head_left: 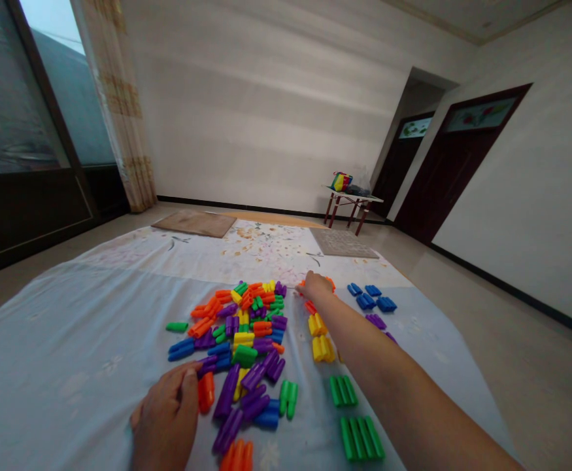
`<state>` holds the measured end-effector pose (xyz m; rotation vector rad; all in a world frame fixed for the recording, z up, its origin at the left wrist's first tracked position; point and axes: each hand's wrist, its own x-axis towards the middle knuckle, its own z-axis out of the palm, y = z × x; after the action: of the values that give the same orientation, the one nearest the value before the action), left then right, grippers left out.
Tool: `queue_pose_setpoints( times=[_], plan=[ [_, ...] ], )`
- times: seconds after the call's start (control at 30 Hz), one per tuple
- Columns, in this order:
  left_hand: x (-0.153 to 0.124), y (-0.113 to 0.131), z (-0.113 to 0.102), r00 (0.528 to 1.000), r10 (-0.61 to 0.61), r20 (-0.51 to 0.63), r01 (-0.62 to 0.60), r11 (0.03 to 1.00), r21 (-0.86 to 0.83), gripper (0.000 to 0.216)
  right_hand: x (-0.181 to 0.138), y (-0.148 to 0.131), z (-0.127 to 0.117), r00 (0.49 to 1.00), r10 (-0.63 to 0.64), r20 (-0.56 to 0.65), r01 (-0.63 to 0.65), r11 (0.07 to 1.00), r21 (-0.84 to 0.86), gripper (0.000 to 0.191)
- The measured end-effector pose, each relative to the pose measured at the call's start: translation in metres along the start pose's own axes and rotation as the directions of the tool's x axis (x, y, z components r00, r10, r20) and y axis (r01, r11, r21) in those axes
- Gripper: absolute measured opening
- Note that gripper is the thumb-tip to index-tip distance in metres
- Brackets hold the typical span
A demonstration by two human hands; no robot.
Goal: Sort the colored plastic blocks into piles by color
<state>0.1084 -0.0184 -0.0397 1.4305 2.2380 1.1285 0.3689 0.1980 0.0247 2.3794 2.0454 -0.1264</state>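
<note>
A loose pile of coloured ribbed plastic pieces [246, 353] lies on the cloth between my hands. My left hand [168, 412] rests at its near left edge. The index finger reaches to a purple piece [208, 364], and an orange piece [206, 392] lies beside the thumb. My right hand [315, 286] is stretched forward, its fingers bent down and closed at an orange piece [301, 284]; the grip is partly hidden. More orange [310, 307] shows under the wrist. Nearer along that arm are yellow pieces [323, 348] and green pieces [362, 438].
Blue pieces [367, 301] and purple pieces [376, 320] form groups right of my right arm. A brown board [195, 223] and a patterned grey board [343, 243] lie at the table's far end. A small table [354, 195] with a colourful bag stands by the wall.
</note>
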Motion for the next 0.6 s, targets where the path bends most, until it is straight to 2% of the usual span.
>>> queue_pose_setpoints(
  times=[0.2, 0.43, 0.6],
  plan=[
    [-0.001, 0.002, 0.000, 1.000, 0.008, 0.002, -0.008, 1.000, 0.008, 0.042, -0.011, 0.014, -0.017, 0.997, -0.058, -0.052, 0.056, 0.998, -0.032, 0.050],
    [0.000, -0.005, 0.002, 1.000, 0.021, -0.013, -0.021, 1.000, 0.015, 0.041, -0.022, 0.026, -0.017, 0.987, -0.125, 0.096, 0.133, 0.989, -0.073, 0.039],
    [0.001, -0.004, 0.002, 1.000, 0.022, 0.004, -0.022, 1.000, 0.007, 0.042, -0.026, 0.023, -0.009, 0.989, -0.107, 0.105, 0.112, 0.993, -0.045, 0.043]
  ],
)
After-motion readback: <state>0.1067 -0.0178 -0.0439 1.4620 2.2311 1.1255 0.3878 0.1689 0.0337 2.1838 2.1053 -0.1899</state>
